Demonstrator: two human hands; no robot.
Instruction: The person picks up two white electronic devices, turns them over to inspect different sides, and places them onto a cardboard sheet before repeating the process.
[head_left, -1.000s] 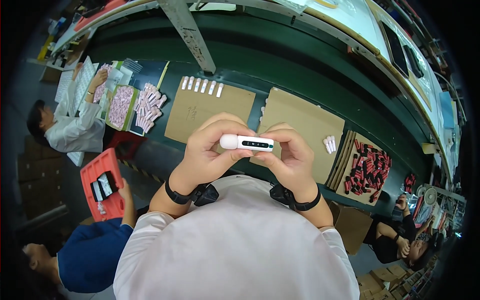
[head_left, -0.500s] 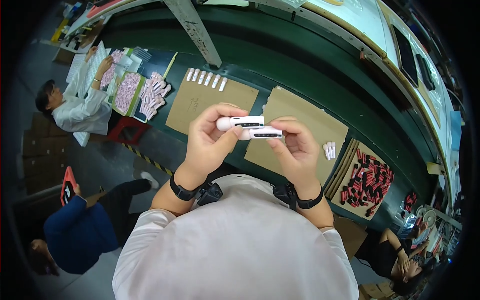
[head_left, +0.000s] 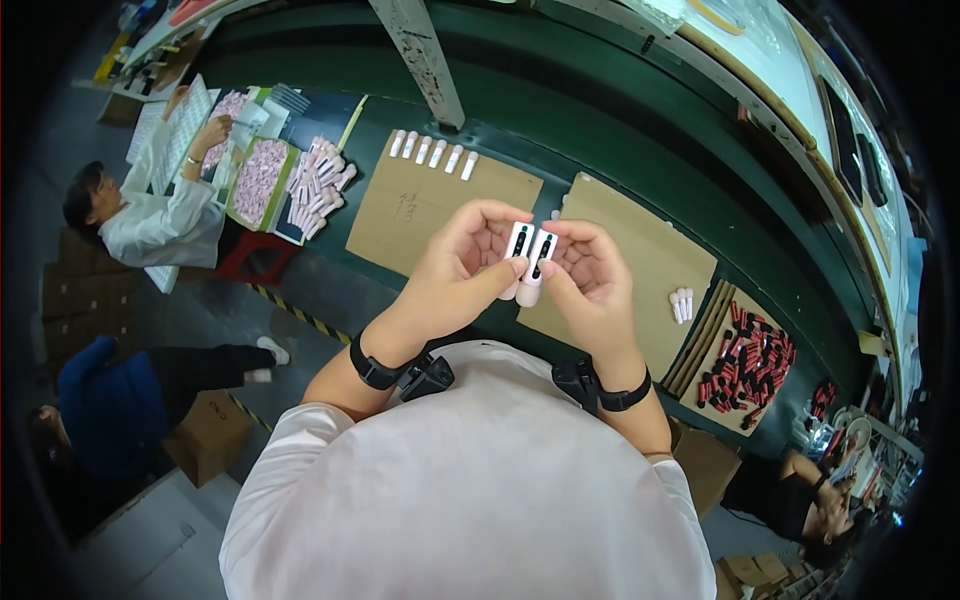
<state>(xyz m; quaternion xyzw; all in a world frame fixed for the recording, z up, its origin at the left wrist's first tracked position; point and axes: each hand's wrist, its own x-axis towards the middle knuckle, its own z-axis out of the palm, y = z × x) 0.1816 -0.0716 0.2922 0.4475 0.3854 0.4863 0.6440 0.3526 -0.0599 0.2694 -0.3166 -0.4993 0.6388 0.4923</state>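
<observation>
My left hand [head_left: 462, 268] is closed on a small white-and-pink wand [head_left: 520, 238] with a strip of dark buttons. In the fingers of my right hand [head_left: 590, 280] is a matching wand [head_left: 544, 246], its rounded pink head pointing down toward me. The two wands stand side by side, button strips facing up, over the gap between two cardboard sheets. Several like wands [head_left: 438, 153] are lined up along the far edge of the left cardboard sheet [head_left: 425, 215]. Three more wands [head_left: 681, 305] lie together on the right cardboard sheet [head_left: 630, 260].
On the right, red-and-black pieces [head_left: 745, 365] cover another cardboard sheet. At the left are a pile of wands [head_left: 318, 185] and a bin of pink parts [head_left: 262, 180], near a seated co-worker [head_left: 160, 215]. A metal post [head_left: 425, 60] rises beyond the cardboard. Other people are at both sides.
Both wands have turned from lying sideways, one above the other, to side by side with heads toward me. My hands have come closer together. The person in blue at lower left has moved.
</observation>
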